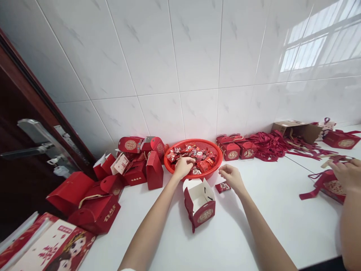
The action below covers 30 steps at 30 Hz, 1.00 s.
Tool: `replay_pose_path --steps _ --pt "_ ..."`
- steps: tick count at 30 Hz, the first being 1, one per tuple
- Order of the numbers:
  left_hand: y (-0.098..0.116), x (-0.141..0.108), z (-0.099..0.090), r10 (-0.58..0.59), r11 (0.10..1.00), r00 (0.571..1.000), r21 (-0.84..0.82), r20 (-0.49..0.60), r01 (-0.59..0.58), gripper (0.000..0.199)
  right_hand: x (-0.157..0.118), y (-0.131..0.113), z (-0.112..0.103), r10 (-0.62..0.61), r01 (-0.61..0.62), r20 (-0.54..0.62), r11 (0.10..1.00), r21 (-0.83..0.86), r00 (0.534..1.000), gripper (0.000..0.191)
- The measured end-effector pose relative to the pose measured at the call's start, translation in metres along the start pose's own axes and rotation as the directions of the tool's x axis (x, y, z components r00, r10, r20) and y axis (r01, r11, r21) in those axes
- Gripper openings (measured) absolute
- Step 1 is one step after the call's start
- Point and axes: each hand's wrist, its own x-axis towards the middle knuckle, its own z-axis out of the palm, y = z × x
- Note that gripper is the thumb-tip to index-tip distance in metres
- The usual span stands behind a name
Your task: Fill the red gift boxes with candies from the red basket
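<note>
My left hand (184, 166) is over the near side of a red plastic basket (218, 162), its fingers bent together among wrapped candies (204, 164). What those fingers hold, if anything, is hidden. To the right of the basket, my right hand (232, 177) hovers with loosely bent fingers and nothing visible in them. A red candy packet (222, 187) is just below it. Between my forearms stands a red gift box (207, 216), its top open towards me and its white inside showing, with a dark red ribbon (193, 226) hanging at its left.
Red boxes (135, 173) crowd the left, by a door handle (36, 139) and a printed bag (47, 244). Filled-looking boxes (232, 151), a ribbon heap (266, 146) and a cardboard box (304, 131) line the wall. A co-worker's hand (348, 173) handles a ribboned box (334, 186) at right.
</note>
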Motion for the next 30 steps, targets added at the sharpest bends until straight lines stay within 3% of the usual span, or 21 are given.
replay_pose_path --steps 3,7,10,14,17,19,23,27,30 --pt "0.005 -0.004 0.001 0.033 0.986 0.996 0.158 0.078 -0.045 0.04 -0.001 0.013 -0.01 0.081 -0.039 0.148 0.964 -0.262 0.986 0.019" --pt "0.009 -0.004 0.002 0.048 0.965 0.976 0.243 0.213 -0.101 0.039 -0.007 0.015 -0.003 0.122 0.03 0.275 0.871 -0.491 0.954 0.036" --pt "0.007 -0.001 0.002 0.005 0.974 0.967 0.219 0.254 -0.062 0.045 -0.01 0.012 0.0 0.116 0.071 0.33 0.861 -0.504 0.937 0.043" --pt "-0.001 0.007 0.001 -0.072 0.997 0.954 0.046 0.29 0.061 0.051 -0.011 0.013 -0.007 0.039 0.169 0.444 0.892 -0.419 0.895 0.045" --pt "-0.008 0.015 -0.002 -0.151 0.979 0.948 -0.089 0.28 0.182 0.054 -0.009 0.016 -0.012 -0.003 0.151 0.4 0.928 -0.34 0.917 0.028" --pt "-0.013 0.018 -0.006 -0.143 0.974 0.951 -0.132 0.274 0.184 0.053 -0.007 0.017 -0.014 -0.007 0.123 0.351 0.942 -0.311 0.936 0.025" --pt "-0.019 0.018 -0.02 -0.05 0.999 0.972 0.001 0.23 0.051 0.048 -0.008 0.014 -0.011 -0.044 0.167 0.371 0.938 -0.304 0.927 0.021" --pt "-0.02 0.013 -0.03 -0.057 0.978 0.959 0.21 0.276 -0.003 0.045 -0.015 0.006 0.007 -0.067 0.261 0.456 0.888 -0.379 0.888 0.042" --pt "-0.019 0.011 -0.029 -0.055 0.954 0.947 0.295 0.317 -0.043 0.046 -0.021 -0.001 0.022 -0.043 0.286 0.482 0.848 -0.445 0.875 0.044"
